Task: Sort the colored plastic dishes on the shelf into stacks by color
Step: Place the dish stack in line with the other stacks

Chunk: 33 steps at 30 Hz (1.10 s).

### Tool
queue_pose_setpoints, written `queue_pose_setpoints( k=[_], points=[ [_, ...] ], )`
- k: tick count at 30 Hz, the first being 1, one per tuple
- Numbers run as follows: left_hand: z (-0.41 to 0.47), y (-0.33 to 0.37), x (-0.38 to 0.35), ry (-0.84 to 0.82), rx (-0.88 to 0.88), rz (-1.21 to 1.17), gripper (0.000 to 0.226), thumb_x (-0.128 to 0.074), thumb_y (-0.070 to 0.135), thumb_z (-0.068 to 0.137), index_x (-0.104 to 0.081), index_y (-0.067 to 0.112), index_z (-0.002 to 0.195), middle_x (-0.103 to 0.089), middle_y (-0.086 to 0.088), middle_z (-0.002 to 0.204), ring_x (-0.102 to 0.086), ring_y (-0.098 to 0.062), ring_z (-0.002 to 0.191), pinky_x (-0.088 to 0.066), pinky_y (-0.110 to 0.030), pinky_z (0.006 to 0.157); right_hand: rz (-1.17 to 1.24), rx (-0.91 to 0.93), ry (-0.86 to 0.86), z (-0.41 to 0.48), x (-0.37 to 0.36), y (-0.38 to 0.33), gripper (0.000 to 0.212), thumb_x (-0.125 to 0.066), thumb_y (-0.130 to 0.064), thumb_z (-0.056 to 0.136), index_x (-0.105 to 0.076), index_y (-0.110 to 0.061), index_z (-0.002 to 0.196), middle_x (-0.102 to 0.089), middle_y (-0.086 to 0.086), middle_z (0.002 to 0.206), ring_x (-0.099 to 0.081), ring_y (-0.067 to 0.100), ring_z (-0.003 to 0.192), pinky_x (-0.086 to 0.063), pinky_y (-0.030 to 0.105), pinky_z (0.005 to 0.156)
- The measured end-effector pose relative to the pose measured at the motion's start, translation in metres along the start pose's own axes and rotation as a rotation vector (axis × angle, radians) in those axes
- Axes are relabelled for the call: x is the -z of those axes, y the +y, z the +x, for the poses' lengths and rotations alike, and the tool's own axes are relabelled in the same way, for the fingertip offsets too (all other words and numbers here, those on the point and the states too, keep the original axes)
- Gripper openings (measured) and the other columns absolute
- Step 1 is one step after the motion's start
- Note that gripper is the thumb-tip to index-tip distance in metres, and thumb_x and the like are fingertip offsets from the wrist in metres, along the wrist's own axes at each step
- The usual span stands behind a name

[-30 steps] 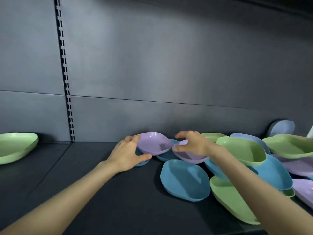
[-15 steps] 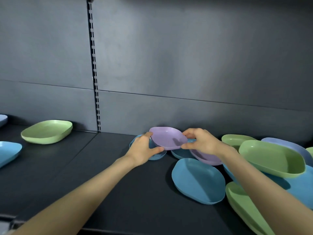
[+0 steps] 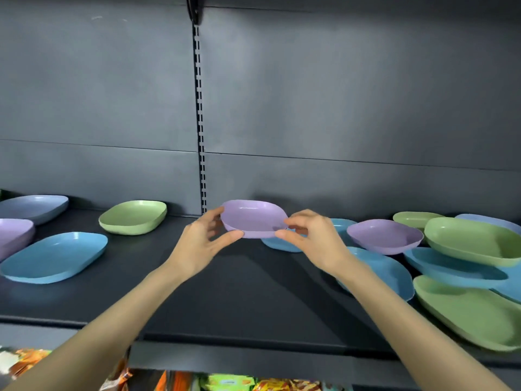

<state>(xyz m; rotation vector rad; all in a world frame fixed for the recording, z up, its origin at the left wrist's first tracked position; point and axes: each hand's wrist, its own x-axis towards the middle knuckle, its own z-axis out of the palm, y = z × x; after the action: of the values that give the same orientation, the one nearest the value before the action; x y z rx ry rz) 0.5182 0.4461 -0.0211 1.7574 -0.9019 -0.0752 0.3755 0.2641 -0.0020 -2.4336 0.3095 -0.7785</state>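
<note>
- Two bare hands hold one purple dish [image 3: 253, 218] level in the air above the middle of a dark shelf [image 3: 225, 292], close to the back wall.
- The left hand [image 3: 203, 244] pinches the dish's left rim between the thumb and curled fingers [image 3: 212, 217]. The right hand [image 3: 313, 238] pinches the right rim in the same way.
- Sorting looks barely begun. On the left part of the shelf, four dishes sit apart from one another: a pale blue dish [image 3: 33, 207], a second purple dish [image 3: 14, 232] cut off by the frame edge, a green dish [image 3: 134, 217] and a blue dish [image 3: 56, 256].
- Each of these could be the base of a stack. Whether any is already more than one dish deep cannot be told.
- Most of the work is left. On the right, a mixed pile [image 3: 473, 241] of green, blue and purple dishes overlaps and leans together, running out of the frame.
- The held dish most likely belongs with the second purple dish at the far left. The way there passes over or beside the blue dish and the green dish.
- A small blue dish [image 3: 282, 244] lies on the shelf just under the held one.
- A slotted metal rail [image 3: 200, 122] runs up the back wall behind the hands.
- Bright snack packets [image 3: 253, 383] show on a lower level.
</note>
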Motion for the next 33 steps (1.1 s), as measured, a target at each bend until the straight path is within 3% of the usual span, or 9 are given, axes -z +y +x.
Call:
queue_pose_setpoints(
  k=[5,10,14,18,25,29,33],
  points=[
    [-0.024,-0.028,0.034,-0.072,-0.005,0.038,0.061,-0.076,0.023,0.078,-0.049,0.019,0.132,-0.063,0.021,0.107,-0.062,0.007,0.101,-0.045,-0.008,0.089,0.016,-0.051,-0.022,-0.024,-0.045,-0.02,0.03,-0.069,-0.029,0.085,-0.07,-0.004,0.101,-0.063,0.014,0.103,-0.062,0.03,0.094,-0.049,0.041,0.091],
    [-0.038,-0.048,0.057,-0.157,0.01,0.132,0.061,-0.076,0.028,0.077,-0.049,0.018,0.131,-0.061,0.014,0.117,-0.057,-0.004,0.113,-0.042,-0.025,0.103,-0.013,-0.062,-0.017,-0.042,-0.071,-0.034,0.031,-0.069,-0.031,0.084,-0.071,-0.002,0.095,-0.064,0.013,0.097,-0.06,0.026,0.088,-0.05,0.041,0.087],
    [-0.043,-0.054,0.061,-0.217,0.004,0.217,0.062,-0.073,0.034,0.079,-0.048,0.018,0.133,-0.057,0.013,0.12,-0.053,-0.002,0.111,-0.038,-0.017,0.094,-0.072,-0.069,-0.026,-0.051,-0.077,-0.04,0.033,-0.068,-0.037,0.084,-0.072,-0.013,0.105,-0.062,0.003,0.108,-0.058,0.016,0.095,-0.049,0.035,0.091],
    [-0.042,-0.058,0.062,-0.226,0.016,0.25,0.066,-0.073,0.04,0.078,-0.047,0.019,0.135,-0.059,0.007,0.128,-0.051,-0.011,0.122,-0.038,-0.026,0.103,-0.117,-0.073,-0.03,-0.054,-0.076,-0.041,0.031,-0.068,-0.037,0.084,-0.071,-0.016,0.107,-0.061,0.0,0.112,-0.057,0.012,0.097,-0.048,0.032,0.092],
    [-0.043,-0.06,0.064,-0.212,-0.006,0.23,0.059,-0.075,0.037,0.078,-0.053,0.022,0.131,-0.061,0.007,0.125,-0.052,-0.009,0.117,-0.037,-0.02,0.094,-0.186,-0.054,-0.02,-0.057,-0.078,-0.042,0.037,-0.066,-0.039,0.084,-0.068,-0.018,0.114,-0.059,-0.003,0.114,-0.055,0.01,0.097,-0.048,0.034,0.091],
    [-0.042,-0.06,0.065,-0.14,-0.029,0.212,0.056,-0.073,0.041,0.078,-0.056,0.022,0.127,-0.056,0.003,0.128,-0.049,-0.014,0.122,-0.037,-0.025,0.098,-0.125,-0.109,0.027,-0.056,-0.076,-0.045,0.043,-0.063,-0.045,0.085,-0.064,-0.018,0.118,-0.059,-0.004,0.115,-0.059,0.01,0.099,-0.049,0.033,0.092],
    [-0.035,-0.051,0.06,-0.084,-0.093,0.226,0.05,-0.069,0.039,0.082,-0.057,0.016,0.125,-0.055,0.004,0.126,-0.049,-0.013,0.12,-0.034,-0.02,0.095,-0.147,-0.144,0.034,-0.059,-0.067,-0.042,0.039,-0.06,-0.044,0.088,-0.062,-0.021,0.12,-0.057,-0.006,0.118,-0.058,0.01,0.1,-0.05,0.032,0.091]
  ],
)
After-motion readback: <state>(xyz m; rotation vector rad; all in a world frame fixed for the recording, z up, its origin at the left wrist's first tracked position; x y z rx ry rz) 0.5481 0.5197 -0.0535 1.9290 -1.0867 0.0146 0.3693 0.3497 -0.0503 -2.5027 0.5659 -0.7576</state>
